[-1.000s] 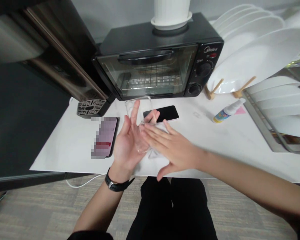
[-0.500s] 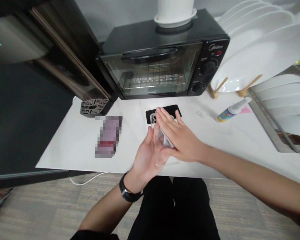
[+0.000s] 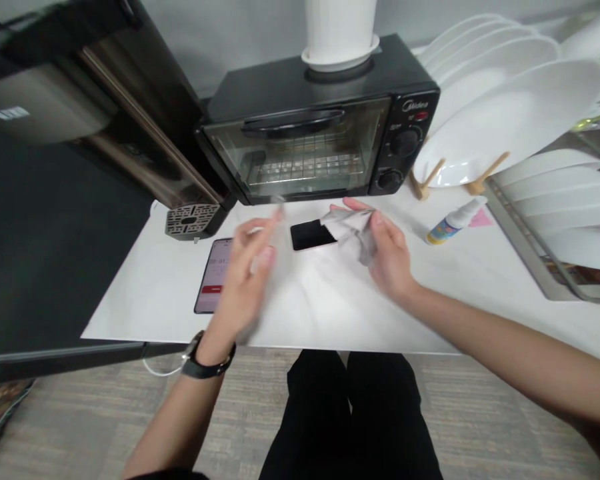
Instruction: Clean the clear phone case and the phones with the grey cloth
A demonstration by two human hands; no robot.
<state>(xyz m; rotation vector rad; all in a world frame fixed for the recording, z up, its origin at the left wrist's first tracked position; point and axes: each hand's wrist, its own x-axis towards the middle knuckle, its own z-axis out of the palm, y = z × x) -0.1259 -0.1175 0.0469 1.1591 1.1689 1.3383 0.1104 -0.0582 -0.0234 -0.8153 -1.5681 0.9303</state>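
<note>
My left hand point(image 3: 243, 280), blurred by motion, is raised over the counter with its fingers curled around a clear phone case point(image 3: 281, 233). The case is smeared and hard to see against the white surface. A crumpled grey cloth point(image 3: 353, 233) is pinched in my right hand point(image 3: 393, 260). Between the hands, a black phone point(image 3: 307, 235) lies flat on the counter, its right end partly covered by the cloth. Another phone point(image 3: 211, 277), its screen lit with a red bar, rests to the left, partly behind my left hand.
A black toaster oven point(image 3: 310, 143) stands behind, with a white pot point(image 3: 340, 30) on top. A machine with a drip tray point(image 3: 190, 220) is at left. To the right are a spray bottle point(image 3: 455, 221), a pink note point(image 3: 481, 218) and racked white plates point(image 3: 520, 120) on the counter point(image 3: 325, 313).
My hands have come apart. The left has moved left with the clear case, and the right has turned, now showing the grey cloth. More of the black phone is uncovered.
</note>
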